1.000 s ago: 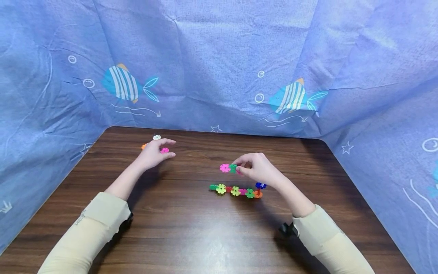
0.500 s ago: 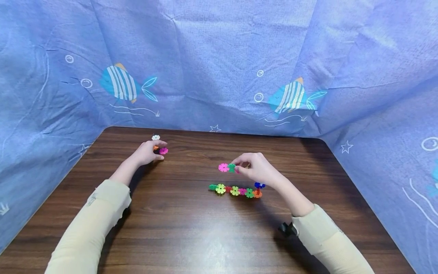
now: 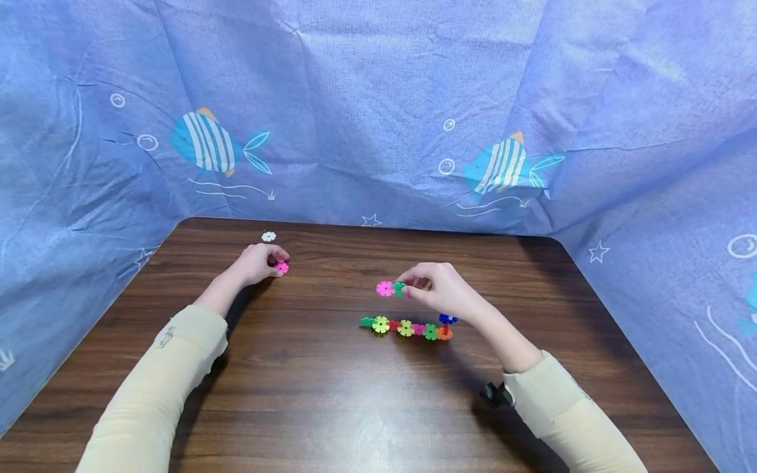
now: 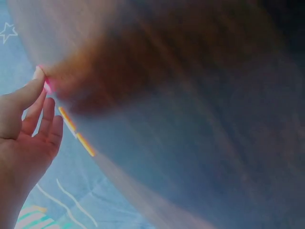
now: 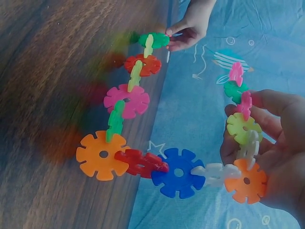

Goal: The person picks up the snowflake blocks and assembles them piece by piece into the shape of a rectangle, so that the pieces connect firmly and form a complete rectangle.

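Observation:
At the far left of the table my left hand pinches a pink flower-shaped interlocking disc between thumb and finger; in the left wrist view the disc shows edge-on at the fingertips. My right hand holds up a U-shaped chain of such discs, linked by their slots. In the right wrist view its fingers curl behind the short arm, at a pink disc and a yellow one. A blue disc lies mid-chain; the long arm ends in a green disc.
A white disc lies near the table's back edge, just beyond my left hand. Orange discs lie flat near the edge in the left wrist view. A blue fish-patterned cloth hangs behind the brown wooden table.
My left hand has moved left and back to the loose discs, and its fingers have closed on the pink one. The right hand and its chain stay nearly in place.

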A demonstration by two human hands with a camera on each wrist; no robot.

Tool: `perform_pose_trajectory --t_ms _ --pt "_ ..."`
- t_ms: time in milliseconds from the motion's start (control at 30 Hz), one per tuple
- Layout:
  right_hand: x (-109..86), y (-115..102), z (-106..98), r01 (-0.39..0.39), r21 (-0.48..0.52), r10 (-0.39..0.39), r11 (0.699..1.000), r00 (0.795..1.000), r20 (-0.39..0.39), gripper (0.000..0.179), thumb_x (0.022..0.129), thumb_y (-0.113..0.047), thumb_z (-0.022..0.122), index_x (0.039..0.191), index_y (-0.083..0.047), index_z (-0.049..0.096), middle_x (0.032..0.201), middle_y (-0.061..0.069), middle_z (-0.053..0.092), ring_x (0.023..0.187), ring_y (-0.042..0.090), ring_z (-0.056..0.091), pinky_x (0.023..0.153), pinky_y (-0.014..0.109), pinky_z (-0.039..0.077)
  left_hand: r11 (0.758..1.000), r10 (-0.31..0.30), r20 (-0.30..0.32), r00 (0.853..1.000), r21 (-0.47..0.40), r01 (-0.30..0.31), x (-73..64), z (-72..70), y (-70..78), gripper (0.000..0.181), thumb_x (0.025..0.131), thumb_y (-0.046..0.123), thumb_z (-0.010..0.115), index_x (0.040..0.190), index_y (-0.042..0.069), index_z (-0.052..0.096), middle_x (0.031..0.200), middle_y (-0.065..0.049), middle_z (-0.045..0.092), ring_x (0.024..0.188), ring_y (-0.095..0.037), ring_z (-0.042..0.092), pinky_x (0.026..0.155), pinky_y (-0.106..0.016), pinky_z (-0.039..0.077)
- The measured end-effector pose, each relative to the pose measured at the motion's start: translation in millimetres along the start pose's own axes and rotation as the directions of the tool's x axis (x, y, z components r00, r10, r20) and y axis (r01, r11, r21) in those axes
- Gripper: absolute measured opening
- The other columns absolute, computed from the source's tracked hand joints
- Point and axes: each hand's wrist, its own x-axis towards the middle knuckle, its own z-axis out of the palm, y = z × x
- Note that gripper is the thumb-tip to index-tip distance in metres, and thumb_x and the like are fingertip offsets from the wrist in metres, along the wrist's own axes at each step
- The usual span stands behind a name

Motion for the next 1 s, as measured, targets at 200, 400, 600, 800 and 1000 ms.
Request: perform_pose_trajectory --t_ms 200,400,600,800,1000 --pt "-0.4 -0.5 0.1 0.004 0.014 -0.004 1.000 1.000 0.017 0.021 0.086 -0.022 0.070 0.107 -0.017 0.070 0.086 -0.008 0.067 0.077 0.013 0.061 0.068 0.026 0.052 1.000 0.005 0.000 1.000 -0.003 -0.005 -1.4 -0.5 2.9 0.022 0.071 0.010 0.082 0.088 0.005 0.070 0.079 -0.004 0.068 0.074 -0.017 0.058 0.072 -0.032 0.041" --pt "-1.8 -2.5 -0.4 0.005 0.020 -0.006 1.000 1.000 0.019 0.030 0.082 -0.030 0.074 0.110 -0.021 0.069 0.090 -0.009 0.066 0.078 0.010 0.058 0.067 0.027 0.050 0.996 -0.008 0.015 1.000 -0.088 0.009 -2.2 -3.3 11.9 0.016 0.074 0.010 0.080 0.083 0.008 0.068 0.075 -0.001 0.067 0.071 -0.013 0.057 0.066 -0.028 0.045" --pt "-2.4 -3.6 -0.1 0.041 -0.013 -0.041 0.999 0.999 0.005 0.033 0.079 -0.030 0.076 0.111 -0.021 0.068 0.084 -0.009 0.061 0.072 0.020 0.054 0.061 0.026 0.045 0.988 0.053 -0.041 0.998 -0.143 -0.059 -3.1 -8.1 27.0 0.015 0.075 0.010 0.079 0.084 0.007 0.069 0.075 -0.002 0.067 0.070 -0.014 0.058 0.065 -0.027 0.045" --pt "-2.0 -2.4 0.7 0.053 -0.037 -0.053 0.998 0.999 -0.007 0.029 0.082 -0.028 0.075 0.109 -0.021 0.069 0.074 -0.007 0.053 0.066 0.018 0.048 0.057 0.025 0.039 0.978 0.103 -0.131 0.986 -0.167 -0.124 -5.4 -13.6 52.7 0.014 0.075 0.014 0.080 0.083 0.011 0.069 0.073 0.000 0.066 0.066 -0.013 0.055 0.061 -0.024 0.042" --pt "-1.1 -3.4 1.5 0.047 -0.039 -0.048 0.998 0.998 -0.030 0.026 0.082 -0.029 0.074 0.106 -0.020 0.070 0.071 -0.007 0.051 0.062 0.010 0.043 0.055 0.024 0.039 0.962 0.104 -0.194 0.975 -0.228 -0.148 -12.4 -14.8 82.5 0.015 0.075 0.015 0.080 0.083 0.011 0.068 0.074 -0.002 0.066 0.065 -0.014 0.054 0.058 -0.023 0.042"
